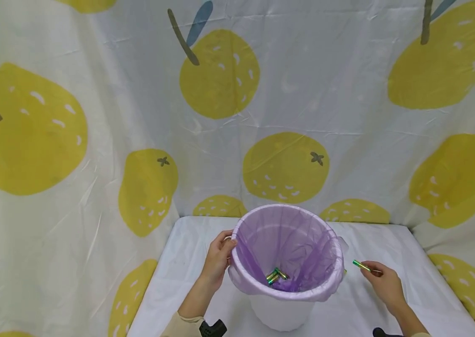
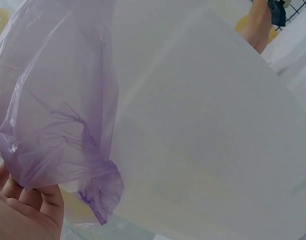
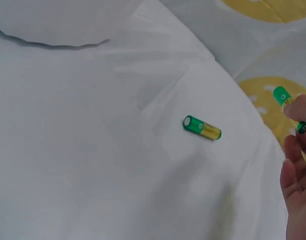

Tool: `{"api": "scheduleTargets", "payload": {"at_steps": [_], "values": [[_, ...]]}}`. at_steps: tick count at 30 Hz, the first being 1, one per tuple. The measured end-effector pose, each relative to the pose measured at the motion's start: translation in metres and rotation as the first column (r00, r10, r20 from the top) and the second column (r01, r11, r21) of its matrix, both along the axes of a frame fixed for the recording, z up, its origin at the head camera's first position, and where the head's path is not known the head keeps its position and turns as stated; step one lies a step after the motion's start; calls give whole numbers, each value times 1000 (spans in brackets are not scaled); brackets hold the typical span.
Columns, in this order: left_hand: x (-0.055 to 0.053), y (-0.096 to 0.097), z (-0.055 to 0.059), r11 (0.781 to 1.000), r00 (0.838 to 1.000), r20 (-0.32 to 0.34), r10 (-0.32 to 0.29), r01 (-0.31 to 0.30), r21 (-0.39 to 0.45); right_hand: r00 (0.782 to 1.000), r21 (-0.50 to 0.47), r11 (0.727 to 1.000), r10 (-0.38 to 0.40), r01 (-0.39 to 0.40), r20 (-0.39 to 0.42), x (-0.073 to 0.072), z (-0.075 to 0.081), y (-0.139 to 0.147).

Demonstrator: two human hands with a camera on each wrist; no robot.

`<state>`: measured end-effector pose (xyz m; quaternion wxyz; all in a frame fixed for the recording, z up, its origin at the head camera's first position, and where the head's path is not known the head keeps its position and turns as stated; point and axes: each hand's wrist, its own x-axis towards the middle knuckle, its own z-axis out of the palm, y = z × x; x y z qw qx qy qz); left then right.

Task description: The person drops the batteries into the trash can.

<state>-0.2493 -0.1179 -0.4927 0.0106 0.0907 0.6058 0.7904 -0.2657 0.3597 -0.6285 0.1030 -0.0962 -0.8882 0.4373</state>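
A white bin [image 1: 281,311] lined with a purple plastic bag [image 1: 258,220] stands on the table. My left hand [image 1: 218,257] grips its rim at the left, fingers [image 2: 27,200] on the outside over the folded bag. Several green and gold batteries [image 1: 277,276] lie at the bottom of the bag. To the right of the bin, my right hand [image 1: 382,281] pinches a battery [image 1: 361,266] between thumb and fingers. In the right wrist view another battery [image 3: 202,128] lies on the cloth; the bin mostly hides it in the head view.
A white cloth [image 1: 389,243] covers the table. Behind it and along both sides hang white sheets [image 1: 347,154] printed with yellow fruit. The bin stands between the two hands.
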Motion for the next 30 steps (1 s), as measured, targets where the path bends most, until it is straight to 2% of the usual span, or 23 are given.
{"api": "scheduleTargets", "payload": {"at_steps": [4, 8, 12, 17, 22, 30], "values": [[-2, 0, -1, 1000, 1000, -6, -3, 3, 19, 999, -6, 1000, 16, -16, -45, -1, 10, -5], [-2, 1, -2, 999, 1000, 14, 8, -9, 38, 998, -2, 999, 33, -33, -48, -2, 18, -7], [-1, 1, -4, 998, 1000, 22, 10, -12, 60, 995, 12, 998, 56, -56, -83, -2, 26, -12], [-1, 3, -5, 996, 1000, 10, 17, -17, 86, 988, -5, 997, 80, -81, -133, -3, 44, -19], [-2, 5, -6, 996, 1000, -8, 12, -11, 91, 976, -18, 994, 106, -111, -192, -6, 62, -28], [-1, 4, -8, 997, 1000, -3, 9, -9, 77, 955, -44, 985, 151, -167, -257, -10, 82, -39]]}}
